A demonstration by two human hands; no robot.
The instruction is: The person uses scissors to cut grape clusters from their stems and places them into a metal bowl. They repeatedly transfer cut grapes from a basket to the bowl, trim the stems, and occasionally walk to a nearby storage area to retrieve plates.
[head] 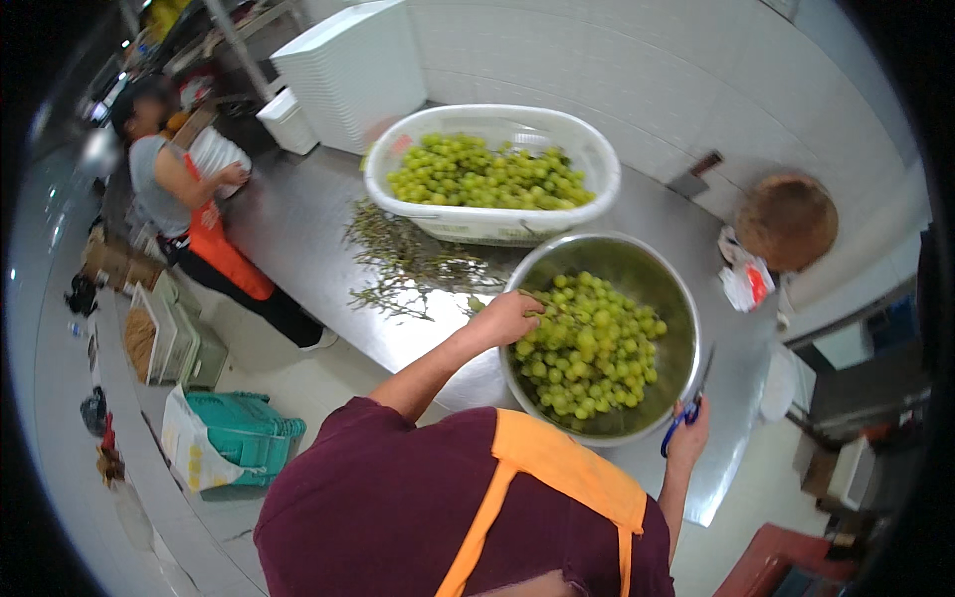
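My left hand (509,319) reaches over the left rim of a large stainless steel bowl (677,298). Its curled fingers grip the top of a bunch of green grapes (586,336), which hangs over the loose green grapes (571,399) in the bowl; the stem is mostly hidden. Outside the bowl's lower right rim, my right hand (690,434) holds blue-handled scissors (697,403), blades pointing away from me. Behind the bowl stands a white oval plastic basket (492,218) holding more green grapes (485,175). Bare grape stems (418,257) lie heaped left of the bowl.
The steel table (298,216) runs along a tiled wall, with stacked white containers (354,78) at the back. A cleaver (695,175) and a round wooden board (788,222) lean at right, near a plastic bag (746,282). Another person (171,179) stands at the table's left.
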